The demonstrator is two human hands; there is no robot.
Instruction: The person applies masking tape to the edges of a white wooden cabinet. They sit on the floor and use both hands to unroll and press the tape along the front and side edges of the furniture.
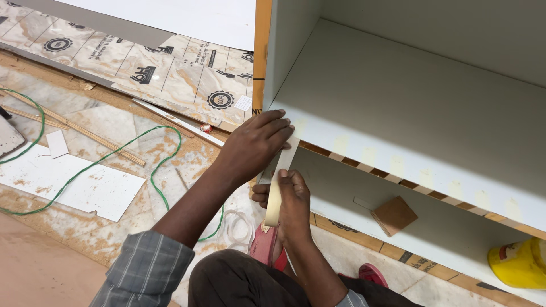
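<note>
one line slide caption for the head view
Left hand presses masking tape strip onto the white shelf front edge while right hand holds the strip below.

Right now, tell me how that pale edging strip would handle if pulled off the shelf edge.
The edging strip looks thin and floppy: it curves between the left hand and right hand. Probably very light. It may crease or snap if bent sharply.
</note>
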